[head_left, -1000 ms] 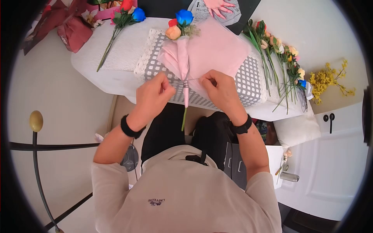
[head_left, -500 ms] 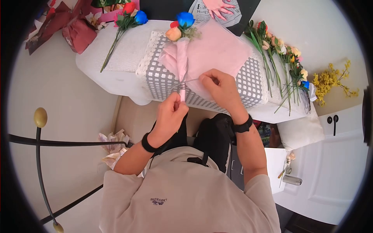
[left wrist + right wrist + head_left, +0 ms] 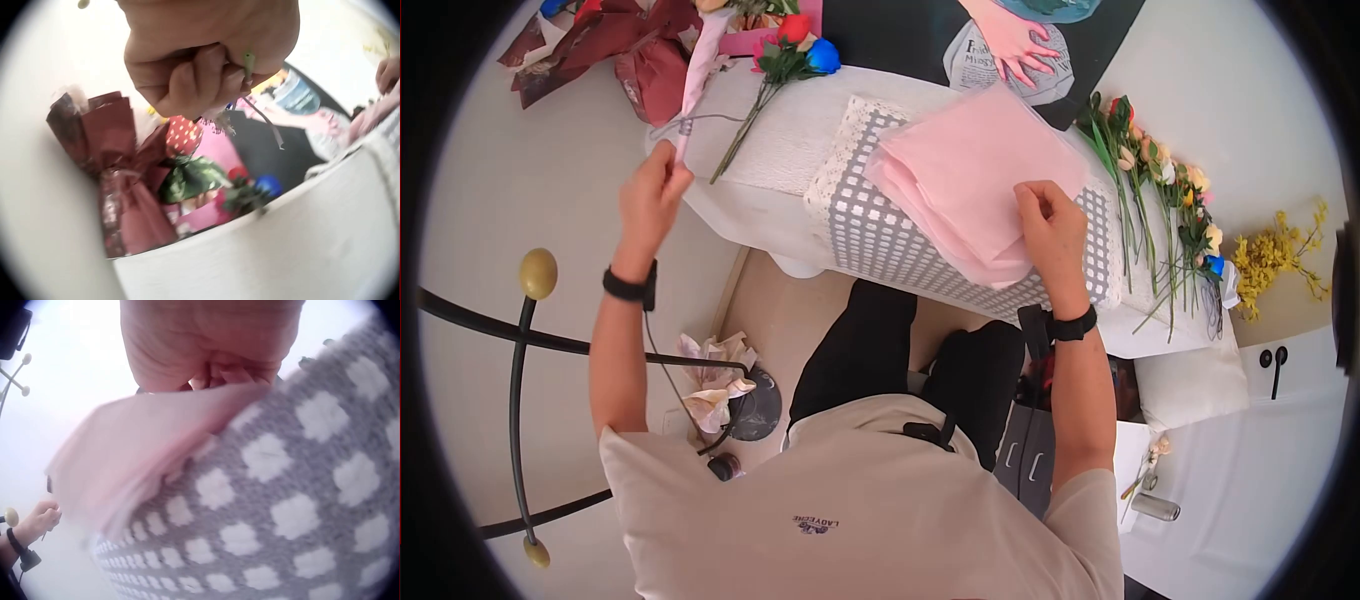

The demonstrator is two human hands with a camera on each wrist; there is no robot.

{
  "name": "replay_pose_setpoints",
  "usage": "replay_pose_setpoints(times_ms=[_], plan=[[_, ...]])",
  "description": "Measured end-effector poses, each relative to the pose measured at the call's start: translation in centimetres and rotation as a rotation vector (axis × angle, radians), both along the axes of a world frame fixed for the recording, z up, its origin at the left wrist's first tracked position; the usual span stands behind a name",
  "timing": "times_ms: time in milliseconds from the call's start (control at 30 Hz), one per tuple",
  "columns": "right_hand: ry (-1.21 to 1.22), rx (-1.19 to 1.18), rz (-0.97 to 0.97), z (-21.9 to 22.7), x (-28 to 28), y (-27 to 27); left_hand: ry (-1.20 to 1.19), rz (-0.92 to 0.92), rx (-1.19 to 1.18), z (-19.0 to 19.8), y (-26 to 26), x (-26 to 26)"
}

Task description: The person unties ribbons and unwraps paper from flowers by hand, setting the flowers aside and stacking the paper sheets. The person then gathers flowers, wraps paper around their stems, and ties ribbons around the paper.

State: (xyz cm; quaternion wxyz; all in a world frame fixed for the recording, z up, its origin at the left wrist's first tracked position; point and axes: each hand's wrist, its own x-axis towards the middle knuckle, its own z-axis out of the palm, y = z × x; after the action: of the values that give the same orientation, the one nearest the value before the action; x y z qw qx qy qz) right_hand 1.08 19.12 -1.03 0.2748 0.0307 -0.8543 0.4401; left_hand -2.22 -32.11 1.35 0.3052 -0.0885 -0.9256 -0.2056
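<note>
At the far left corner of the counter (image 3: 790,135) stands a dark red wrapped bouquet (image 3: 662,75). The left hand (image 3: 655,190), just beyond the counter's left edge, is closed round the lower end of a pink-wrapped flower stem (image 3: 700,75); the left wrist view shows a green stem end (image 3: 249,61) poking out of the fist. A thin grey tie (image 3: 686,127) circles the wrap above the hand, one loose end reaching rightward. The wrapped stem tilts, its bloom end up by the red bouquet.

To the right, a bunch of red, pink and blue roses (image 3: 795,58) lies toward the far edge, stems pointing nearer. Mid-counter, pink sheets (image 3: 960,165) lie stacked on a grey-and-white checked cloth (image 3: 870,225), their lower corner close to the near edge. The right hand (image 3: 1060,240) is over their right side, fingers curled in toward the thumb; whether it grips a sheet I cannot tell. Along the counter's right end lies a row of mixed flowers (image 3: 1165,185), and beyond that edge are yellow blossoms (image 3: 1278,262).
</note>
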Motion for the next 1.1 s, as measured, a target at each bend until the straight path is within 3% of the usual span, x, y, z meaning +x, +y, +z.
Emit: replay_pose_setpoints(times_ms=[133,333,533,633,700,733,800,833,900,1100], plan=[[-0.107,-0.016,-0.033,-1.1,-0.6,0.8,-0.043,0.024,-0.086,-1.8,-5.9,-4.8],[-0.137,0.028,-0.045,-0.9,-0.2,0.5,-0.21,0.014,-0.115,-3.7,-9.5,-8.4],[-0.119,0.065,-0.061,-0.8,0.0,0.2,-0.206,0.196,-0.218,-5.0,-12.5,-10.1],[-0.107,0.06,-0.064,-1.2,-0.1,0.2,-0.071,0.251,-0.217,-5.5,-11.9,-10.0],[-0.095,0.056,-0.066,-1.2,-0.1,0.3,0.079,0.461,-0.246,-4.9,-9.9,-9.7],[-0.114,0.06,-0.072,-0.9,0.0,0.1,0.08,0.457,-0.247,-4.6,-8.7,-9.3],[-0.135,0.065,-0.075,-0.9,0.0,0.0,0.149,0.182,-0.139,-3.1,-4.9,-7.8],[-0.132,0.068,-0.069,-1.0,-0.1,0.0,0.146,0.182,-0.136,-2.4,-3.0,-7.4],[-0.13,0.08,-0.084,-1.2,-0.2,0.3,-0.217,0.194,0.019,-1.4,0.5,-7.2],[-0.019,0.123,-0.069,-1.0,0.1,0.4,-0.085,0.157,-0.198,-3.5,3.5,-10.4]])
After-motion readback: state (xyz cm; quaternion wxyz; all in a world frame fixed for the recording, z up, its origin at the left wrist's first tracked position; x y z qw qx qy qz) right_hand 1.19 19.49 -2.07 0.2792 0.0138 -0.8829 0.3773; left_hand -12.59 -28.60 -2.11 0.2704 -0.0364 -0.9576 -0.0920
